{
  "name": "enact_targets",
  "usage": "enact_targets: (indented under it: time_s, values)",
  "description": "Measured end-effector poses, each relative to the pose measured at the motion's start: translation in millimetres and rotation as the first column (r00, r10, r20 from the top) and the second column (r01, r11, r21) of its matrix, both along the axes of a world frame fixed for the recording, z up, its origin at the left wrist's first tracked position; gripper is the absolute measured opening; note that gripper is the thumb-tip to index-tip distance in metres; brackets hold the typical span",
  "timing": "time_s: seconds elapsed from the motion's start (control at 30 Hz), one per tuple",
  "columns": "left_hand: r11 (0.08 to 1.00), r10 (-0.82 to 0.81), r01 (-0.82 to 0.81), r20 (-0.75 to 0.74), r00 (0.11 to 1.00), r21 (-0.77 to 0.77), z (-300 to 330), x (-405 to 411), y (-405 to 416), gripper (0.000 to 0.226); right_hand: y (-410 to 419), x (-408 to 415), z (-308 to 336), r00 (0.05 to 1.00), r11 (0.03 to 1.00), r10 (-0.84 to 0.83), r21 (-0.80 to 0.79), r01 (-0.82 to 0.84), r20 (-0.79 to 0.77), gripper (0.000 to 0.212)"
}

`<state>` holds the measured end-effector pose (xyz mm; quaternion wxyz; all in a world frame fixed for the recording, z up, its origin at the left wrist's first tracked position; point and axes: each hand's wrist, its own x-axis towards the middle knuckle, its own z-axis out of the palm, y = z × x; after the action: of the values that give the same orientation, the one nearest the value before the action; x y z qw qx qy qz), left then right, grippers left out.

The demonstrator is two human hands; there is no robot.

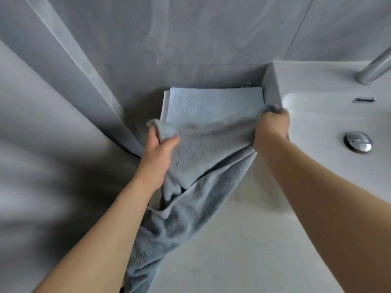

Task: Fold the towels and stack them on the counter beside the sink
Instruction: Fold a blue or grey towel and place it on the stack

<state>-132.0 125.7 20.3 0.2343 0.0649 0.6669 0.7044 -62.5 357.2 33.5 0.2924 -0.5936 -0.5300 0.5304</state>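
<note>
Against the tiled wall, beside the sink (330,115), a folded pale blue towel (213,102) lies flat on the counter (232,240). Above it, the left hand (157,154) and right hand (271,127) each grip a top corner of a grey-blue towel (196,166), its fluffy, creased length drooping toward the viewer.

Soft, even, cool daylight lit the scene. The arms cast faint shadows on the counter (232,240). The drain plug (358,142) glinted. Wide-angle distortion bent the wall tiles (190,28); the left edge was smeared with blur.
</note>
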Motion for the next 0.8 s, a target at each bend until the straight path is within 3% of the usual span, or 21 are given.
enact_targets:
  time_s: [0.13, 0.2, 0.27, 0.33, 0.37, 0.5, 0.57, 0.63, 0.73, 0.8]
  values:
    - [0.968, 0.143, -0.207, -0.367, 0.919, -0.142, -4, -49, 49, 0.02, 38, -50, 2, 1.0, 0.931, 0.017, 0.365, -0.024, 0.021, 0.032]
    - [0.896, 0.174, -0.304, -0.374, 0.911, -0.324, -29, -72, 70, 0.023, 49, -67, -24, 0.982, 0.904, 0.113, 0.395, -0.165, 0.15, 0.042]
    - [0.771, 0.116, -0.294, -0.329, 0.937, -0.565, -66, -86, 80, 0.03, 54, -70, -69, 0.9, 0.859, 0.231, 0.357, -0.368, 0.371, 0.053]
    - [0.688, 0.013, -0.302, -0.405, 0.914, -0.66, -93, -87, 82, 0.038, 54, -63, -110, 0.778, 0.731, 0.222, 0.428, -0.531, 0.587, 0.055]
    - [0.671, -0.032, -0.328, -0.467, 0.884, -0.665, -101, -87, 82, 0.039, 54, -60, -124, 0.772, 0.657, 0.171, 0.512, -0.553, 0.612, 0.053]
    - [0.684, -0.034, -0.401, -0.575, 0.817, -0.61, -94, -105, 83, 0.022, 60, -62, -145, 0.827, 0.603, 0.089, 0.63, -0.489, 0.556, 0.046]
    - [0.709, -0.029, -0.476, -0.695, 0.718, -0.521, -84, -117, 84, 0.031, 61, -61, -147, 0.828, 0.592, 0.075, 0.643, -0.485, 0.556, 0.047]
    - [0.664, -0.057, -0.549, -0.767, 0.64, -0.507, -77, -122, 83, 0.037, 60, -61, -146, 0.836, 0.599, 0.082, 0.644, -0.477, 0.543, 0.048]
    - [0.439, -0.299, -0.438, -0.587, 0.752, -0.784, -85, -115, 85, 0.039, 60, -59, -144, 0.848, 0.632, 0.091, 0.628, -0.454, 0.522, 0.052]
    - [0.389, -0.296, -0.423, -0.546, 0.784, -0.818, -85, -117, 84, 0.038, 57, -60, -142, 0.866, 0.665, 0.095, 0.616, -0.423, 0.491, 0.055]
